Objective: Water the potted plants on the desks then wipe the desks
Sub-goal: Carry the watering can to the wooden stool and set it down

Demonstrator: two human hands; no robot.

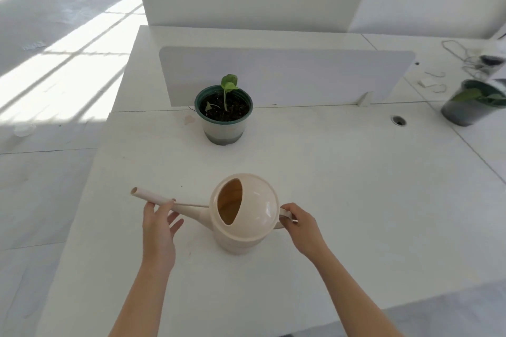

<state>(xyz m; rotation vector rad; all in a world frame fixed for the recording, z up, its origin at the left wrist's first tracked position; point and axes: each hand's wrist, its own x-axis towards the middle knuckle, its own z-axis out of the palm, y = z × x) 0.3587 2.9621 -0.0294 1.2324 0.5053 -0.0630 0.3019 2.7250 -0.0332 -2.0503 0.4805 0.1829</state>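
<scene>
- Watering can [243,213] resting on desk [356,186], in front of potted plant [224,113]
- Right hand [301,224] closed around rear handle
- Left hand [158,227] steadying spout, fingers loose
- Likely rigid, smooth plastic; weight dependent on unseen water level
- Lift by handle, support spout while tilting

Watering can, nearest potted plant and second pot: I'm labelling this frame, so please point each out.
watering can [256,209]: head view, on its domed top.
nearest potted plant [224,128]: head view, on the pot's pale wall.
second pot [462,112]: head view, on its dark wall, right edge.
</scene>
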